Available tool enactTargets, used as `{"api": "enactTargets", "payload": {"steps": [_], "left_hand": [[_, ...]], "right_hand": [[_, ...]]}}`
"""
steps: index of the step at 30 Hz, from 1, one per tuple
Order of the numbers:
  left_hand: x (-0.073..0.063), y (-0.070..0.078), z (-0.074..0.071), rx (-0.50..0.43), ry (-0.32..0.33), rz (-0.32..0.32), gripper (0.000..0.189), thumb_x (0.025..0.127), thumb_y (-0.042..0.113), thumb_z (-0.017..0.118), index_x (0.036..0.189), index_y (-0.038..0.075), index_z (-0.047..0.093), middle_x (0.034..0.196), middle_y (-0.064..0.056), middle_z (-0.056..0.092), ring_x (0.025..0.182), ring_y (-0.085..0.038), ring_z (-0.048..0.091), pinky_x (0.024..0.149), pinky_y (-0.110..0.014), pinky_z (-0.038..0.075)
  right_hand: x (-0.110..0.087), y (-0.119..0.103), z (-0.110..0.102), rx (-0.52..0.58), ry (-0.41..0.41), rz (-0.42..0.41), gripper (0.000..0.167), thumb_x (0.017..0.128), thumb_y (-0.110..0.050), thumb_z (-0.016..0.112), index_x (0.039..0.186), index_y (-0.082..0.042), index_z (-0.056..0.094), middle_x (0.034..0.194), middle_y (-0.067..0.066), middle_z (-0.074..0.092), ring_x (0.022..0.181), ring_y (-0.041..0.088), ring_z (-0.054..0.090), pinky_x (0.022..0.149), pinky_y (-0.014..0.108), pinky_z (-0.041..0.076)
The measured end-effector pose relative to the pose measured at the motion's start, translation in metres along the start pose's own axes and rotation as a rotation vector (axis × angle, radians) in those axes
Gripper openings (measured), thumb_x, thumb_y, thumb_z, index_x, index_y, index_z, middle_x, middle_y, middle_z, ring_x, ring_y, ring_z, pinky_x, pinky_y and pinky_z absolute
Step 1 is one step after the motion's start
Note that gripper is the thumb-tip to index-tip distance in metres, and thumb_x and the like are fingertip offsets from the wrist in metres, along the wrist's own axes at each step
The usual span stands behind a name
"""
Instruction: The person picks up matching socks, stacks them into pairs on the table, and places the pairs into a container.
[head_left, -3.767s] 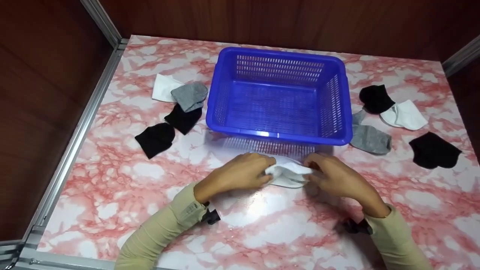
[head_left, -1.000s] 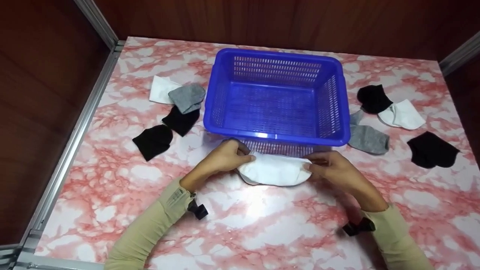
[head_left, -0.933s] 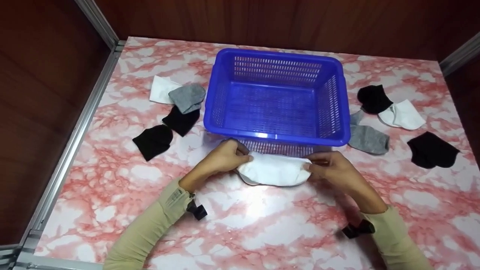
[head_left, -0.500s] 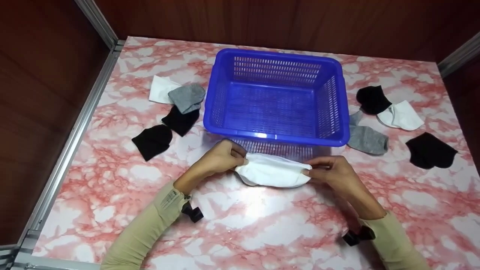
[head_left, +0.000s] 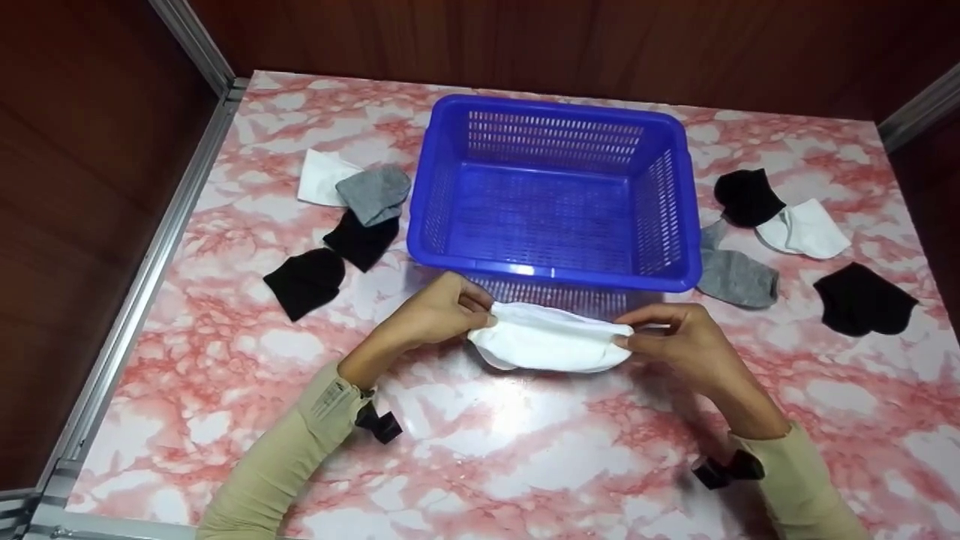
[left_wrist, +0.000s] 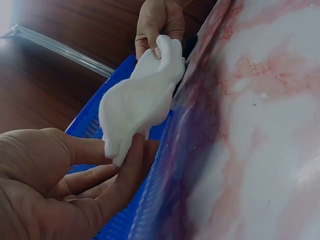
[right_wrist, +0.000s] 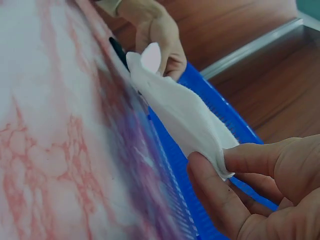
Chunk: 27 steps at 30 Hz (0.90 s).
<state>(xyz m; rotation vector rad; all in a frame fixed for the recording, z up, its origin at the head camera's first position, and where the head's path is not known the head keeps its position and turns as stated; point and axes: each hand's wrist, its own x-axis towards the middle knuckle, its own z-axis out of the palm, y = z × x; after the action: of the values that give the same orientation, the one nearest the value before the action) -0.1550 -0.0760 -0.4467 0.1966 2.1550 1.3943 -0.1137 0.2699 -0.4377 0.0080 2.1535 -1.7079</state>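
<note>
A white ankle sock [head_left: 551, 341] is stretched sideways between both hands, just in front of the blue basket. My left hand [head_left: 442, 311] pinches its left end between thumb and fingers. At the other end, my right hand [head_left: 679, 345] pinches the fabric the same way. In the left wrist view the sock [left_wrist: 140, 100] hangs loosely bowed, with the left thumb and fingertips on its near corner. The right wrist view shows the right thumb and finger gripping the sock's [right_wrist: 180, 110] near edge, its opening facing upward.
The blue plastic basket [head_left: 551, 276] stands behind the hands, with nothing inside. Left of it lie a white sock [head_left: 324, 178], a grey sock [head_left: 375, 193] and two black socks [head_left: 306, 281]. On its right are a grey sock [head_left: 739, 279], black socks [head_left: 865, 300] and a white sock [head_left: 810, 229].
Earlier the white sock was bunched between the hands; now it is spread wide. Over the last second the hands have moved slightly apart, drawing its upper edge tauter.
</note>
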Motion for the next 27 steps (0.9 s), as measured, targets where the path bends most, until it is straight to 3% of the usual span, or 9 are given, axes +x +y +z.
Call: {"api": "enactTargets", "payload": {"steps": [6,13,19,27], "left_hand": [[-0.008,0.009,-0.003,0.064,-0.011,0.038,0.034,0.094,0.012,0.074,0.125,-0.003,0.072,0.115,-0.017,0.077,0.105,-0.024,0.072,0.09,-0.03,0.06],[-0.018,0.023,-0.007,0.118,-0.013,0.079,0.032,0.095,0.015,0.073,0.124,0.0,0.074,0.113,-0.014,0.078,0.108,-0.025,0.072,0.099,-0.037,0.059],[-0.023,0.03,-0.013,0.151,0.0,0.124,0.03,0.095,0.015,0.073,0.122,0.001,0.075,0.115,-0.013,0.078,0.111,-0.026,0.072,0.103,-0.04,0.058],[-0.028,0.04,-0.018,0.086,-0.002,0.15,0.03,0.096,0.016,0.073,0.124,0.002,0.074,0.115,-0.013,0.076,0.108,-0.024,0.073,0.097,-0.034,0.061]], "right_hand": [[-0.005,-0.008,-0.003,0.002,-0.012,-0.036,0.029,0.087,0.0,0.081,0.114,0.008,0.075,0.095,-0.002,0.08,0.076,0.017,0.079,0.07,0.043,0.066],[-0.009,-0.019,-0.008,-0.071,0.019,-0.066,0.029,0.086,-0.002,0.083,0.113,0.005,0.077,0.095,-0.006,0.08,0.081,0.008,0.076,0.072,0.031,0.065],[-0.009,-0.027,-0.01,-0.086,0.013,-0.067,0.028,0.086,-0.003,0.083,0.113,0.002,0.078,0.095,-0.006,0.081,0.084,0.007,0.075,0.074,0.029,0.065],[-0.011,-0.041,-0.016,-0.108,0.007,-0.114,0.028,0.088,-0.001,0.081,0.115,0.005,0.077,0.098,-0.004,0.082,0.086,0.007,0.076,0.075,0.029,0.065]]}}
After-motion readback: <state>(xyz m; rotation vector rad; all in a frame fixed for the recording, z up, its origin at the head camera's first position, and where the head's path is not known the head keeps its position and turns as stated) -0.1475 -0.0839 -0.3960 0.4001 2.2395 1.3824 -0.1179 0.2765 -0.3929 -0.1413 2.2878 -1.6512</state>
